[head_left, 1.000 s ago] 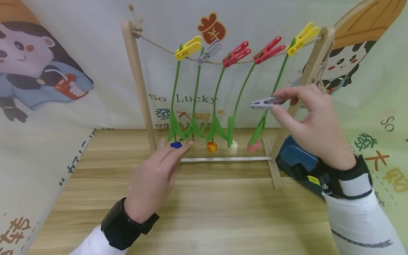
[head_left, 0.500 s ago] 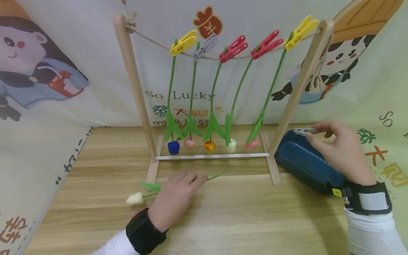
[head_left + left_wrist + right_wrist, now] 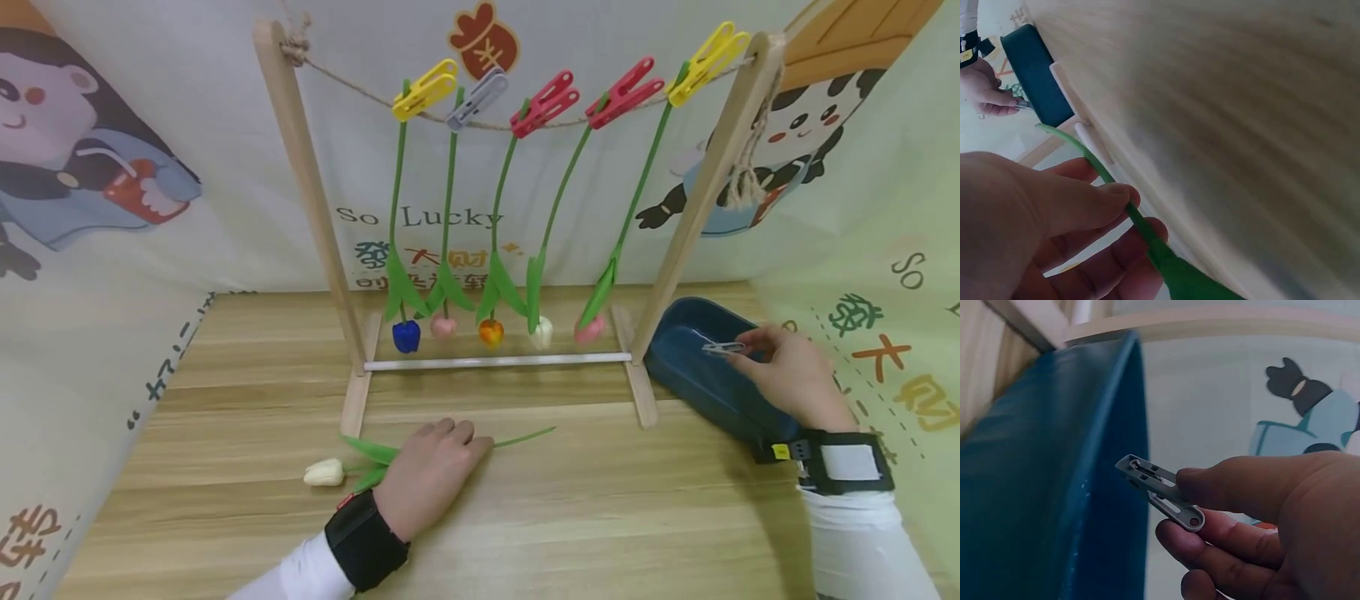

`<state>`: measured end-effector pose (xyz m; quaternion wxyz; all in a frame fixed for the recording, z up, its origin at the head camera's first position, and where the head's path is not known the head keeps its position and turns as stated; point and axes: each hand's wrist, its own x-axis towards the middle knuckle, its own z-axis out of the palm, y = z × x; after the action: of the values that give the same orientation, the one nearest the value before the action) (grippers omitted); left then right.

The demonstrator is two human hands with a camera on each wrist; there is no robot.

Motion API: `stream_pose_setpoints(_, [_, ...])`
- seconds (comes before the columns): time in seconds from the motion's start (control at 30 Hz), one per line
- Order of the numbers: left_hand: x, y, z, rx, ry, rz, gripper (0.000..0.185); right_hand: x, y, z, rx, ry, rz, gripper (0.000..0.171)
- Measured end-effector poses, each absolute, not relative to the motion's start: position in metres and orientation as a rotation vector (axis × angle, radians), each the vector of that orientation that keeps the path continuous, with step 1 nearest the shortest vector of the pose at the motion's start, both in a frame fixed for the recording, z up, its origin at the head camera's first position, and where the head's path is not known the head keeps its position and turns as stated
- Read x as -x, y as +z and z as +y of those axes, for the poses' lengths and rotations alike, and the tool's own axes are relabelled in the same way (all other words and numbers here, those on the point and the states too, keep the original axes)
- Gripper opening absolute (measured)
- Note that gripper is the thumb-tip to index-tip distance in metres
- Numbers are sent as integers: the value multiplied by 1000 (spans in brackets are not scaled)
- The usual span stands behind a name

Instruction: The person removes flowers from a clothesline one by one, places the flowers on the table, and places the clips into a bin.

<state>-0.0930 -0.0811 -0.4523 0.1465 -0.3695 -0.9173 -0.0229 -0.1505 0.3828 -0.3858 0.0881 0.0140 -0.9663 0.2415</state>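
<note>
We held the white tulip [image 3: 324,472] in our left hand [image 3: 431,467]; our right hand [image 3: 787,375] pinched the grey clip [image 3: 723,347] over the blue tray [image 3: 693,375] (five flowers remained hanging).

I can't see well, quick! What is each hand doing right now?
Left hand: holds the green stem of the white tulip lying on the table.
Right hand: pinches a grey clothespin over the blue tray.

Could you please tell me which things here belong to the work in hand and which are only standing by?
In hand:
left hand on white tulip
right hand pinching grey clothespin
blue tray

Standing by:
wooden rack
five pegged tulips
cartoon backdrop
</note>
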Motion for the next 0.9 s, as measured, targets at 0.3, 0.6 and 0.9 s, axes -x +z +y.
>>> stream_pose_setpoints(0.3, [96, -463, -80, 1076, 8, -2657, 22, 158, -406, 391, -11, 740, -3007, 37])
stream_pose_setpoints(0.6, [96, -462, -80, 1066, 3, -2655, 16, 159, -410, 397, 53, 699, -3130, 39])
stream_pose_setpoints(0.9, [94, -460, -82, 1050, -15, -2672, 16, 161, -411, 399, 87, 636, -3254, 34])
